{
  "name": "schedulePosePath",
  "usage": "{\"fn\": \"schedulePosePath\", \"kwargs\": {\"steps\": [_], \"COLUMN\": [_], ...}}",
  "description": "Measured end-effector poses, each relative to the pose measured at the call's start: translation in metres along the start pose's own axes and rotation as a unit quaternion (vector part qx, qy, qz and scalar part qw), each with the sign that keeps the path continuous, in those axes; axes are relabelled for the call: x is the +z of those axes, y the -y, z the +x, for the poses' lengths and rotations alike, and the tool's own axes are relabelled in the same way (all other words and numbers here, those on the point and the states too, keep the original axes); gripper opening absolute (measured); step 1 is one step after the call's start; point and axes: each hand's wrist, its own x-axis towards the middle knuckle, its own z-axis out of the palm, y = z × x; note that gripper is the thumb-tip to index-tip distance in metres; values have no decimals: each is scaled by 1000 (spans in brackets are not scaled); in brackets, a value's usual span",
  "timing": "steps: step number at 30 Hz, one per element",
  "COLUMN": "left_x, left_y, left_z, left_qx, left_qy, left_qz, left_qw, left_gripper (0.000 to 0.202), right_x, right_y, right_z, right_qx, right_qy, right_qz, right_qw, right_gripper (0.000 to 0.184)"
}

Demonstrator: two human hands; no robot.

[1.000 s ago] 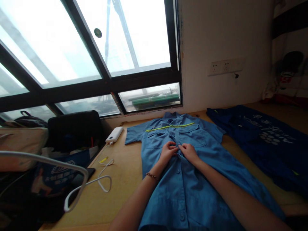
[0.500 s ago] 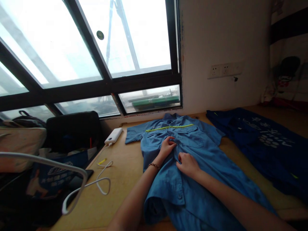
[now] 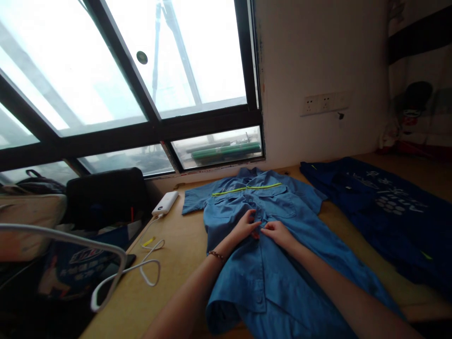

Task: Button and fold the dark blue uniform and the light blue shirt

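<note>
A blue short-sleeved work shirt lies front up on the wooden table, its collar toward the window and a yellow stripe across the chest. On its front opening, below the chest pockets, my left hand pinches the fabric of the button edge. Close beside it on the right, my right hand has thumb and forefinger pressed together on the other front edge. The fingertips of both hands almost meet. Whatever button lies between them is hidden. One button shows near the hem.
A dark blue garment with white print lies to the right on the table. At left are a white power bank and its looping white cable. Beyond the table's left edge stand a black chair and bags.
My left hand has shifted slightly down along the shirt front, its fingers now reaching toward the right hand. My right hand has changed from a curled grip to a pinch with fingers more extended.
</note>
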Motion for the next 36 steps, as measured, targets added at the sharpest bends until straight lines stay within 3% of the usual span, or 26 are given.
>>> {"fn": "schedulePosePath", "kwargs": {"steps": [6,11,14,17,20,26,30,36], "left_x": [-1,-3,0,1,3,9,8,7], "left_y": [4,3,2,-1,-5,-8,-7,-8], "left_z": [-18,-25,-28,-31,-34,-36,-37,-39], "left_qx": [-15,-23,7,30,60,61,24,37], "left_qy": [-14,61,113,149,126,42,56,75], "left_qz": [-189,-277,-266,-236,-191,-95,-102,-49], "left_qw": [982,959,957,960,972,993,993,995], "left_gripper": [59,60,70,71,68,30,33,22], "right_x": [-3,-2,-1,-2,-3,-1,-2,-3], "right_y": [4,-1,-1,1,1,2,3,6], "right_z": [-6,-1,-1,-3,-5,-7,-5,-4], "right_qx": [101,70,6,45,94,86,81,45], "right_qy": [58,1,-40,-19,22,38,22,30], "right_qz": [156,164,152,224,283,250,220,171], "right_qw": [981,984,988,973,954,964,972,984], "right_gripper": [36,38,38,38,37,35,39,43]}}
